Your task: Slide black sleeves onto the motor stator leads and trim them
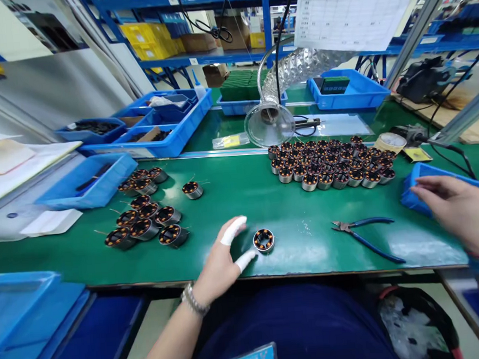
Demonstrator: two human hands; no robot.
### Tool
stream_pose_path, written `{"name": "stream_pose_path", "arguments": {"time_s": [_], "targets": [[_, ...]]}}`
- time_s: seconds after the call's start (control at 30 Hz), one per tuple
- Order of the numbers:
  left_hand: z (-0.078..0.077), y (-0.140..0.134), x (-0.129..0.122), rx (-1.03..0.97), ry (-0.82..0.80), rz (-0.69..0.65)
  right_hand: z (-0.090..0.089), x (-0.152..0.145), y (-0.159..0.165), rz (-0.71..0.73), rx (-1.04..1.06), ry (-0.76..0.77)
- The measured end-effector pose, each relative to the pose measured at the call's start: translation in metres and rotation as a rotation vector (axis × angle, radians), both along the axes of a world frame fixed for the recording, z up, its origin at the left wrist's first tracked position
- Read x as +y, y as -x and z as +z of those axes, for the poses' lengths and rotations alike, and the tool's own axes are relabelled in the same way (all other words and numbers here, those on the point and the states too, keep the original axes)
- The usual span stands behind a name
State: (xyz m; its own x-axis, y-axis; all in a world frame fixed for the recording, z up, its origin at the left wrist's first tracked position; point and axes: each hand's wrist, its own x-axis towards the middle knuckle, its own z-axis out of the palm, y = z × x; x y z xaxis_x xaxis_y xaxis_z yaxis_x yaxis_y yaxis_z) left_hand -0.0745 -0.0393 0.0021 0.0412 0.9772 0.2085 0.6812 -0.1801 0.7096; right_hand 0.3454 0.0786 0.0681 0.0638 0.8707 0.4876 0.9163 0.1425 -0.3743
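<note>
A single motor stator (264, 240), a steel ring with copper windings inside, sits upright near the front edge of the green mat. Just left of it is my left hand (222, 260), with white finger cots on thumb and forefinger, spread apart and holding nothing. My right hand (463, 207) hovers over the rim of a blue bin (412, 189) at the far right. Its thumb and fingers are pinched together; whatever may be between them is too small to see. Blue-handled cutting pliers (366, 236) lie on the mat between the stator and my right hand.
Stators (144, 224) are grouped at left, with one apart (192, 190); a dense block of stators (329, 165) stands at back right. Behind it hang a clear fume funnel (269, 124) and foil duct (305, 68). Blue trays (179, 137) line the back left.
</note>
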Motion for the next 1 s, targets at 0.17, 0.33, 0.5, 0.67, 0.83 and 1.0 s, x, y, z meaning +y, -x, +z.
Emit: {"name": "stream_pose_path", "arguments": {"time_s": [0.17, 0.33, 0.5, 0.67, 0.83, 1.0], "targets": [[-0.016, -0.035, -0.008, 0.085, 0.065, 0.228, -0.021, -0.038, 0.086, 0.328, 0.552, 0.271], [-0.004, -0.052, 0.006, 0.036, 0.115, -0.01, -0.046, -0.055, 0.158, 0.532, 0.836, 0.536], [0.0, -0.059, 0.002, -0.025, 0.083, -0.246, -0.055, -0.065, 0.18, 0.567, 0.943, 0.646], [-0.002, -0.06, 0.002, -0.059, 0.07, -0.272, -0.05, -0.065, 0.187, 0.587, 0.853, 0.601], [0.002, -0.059, 0.004, -0.083, 0.088, -0.307, -0.052, -0.056, 0.194, 0.544, 1.03, 0.812], [0.002, -0.06, 0.006, -0.105, 0.131, -0.336, -0.057, -0.054, 0.192, 0.52, 1.269, 0.881]]}}
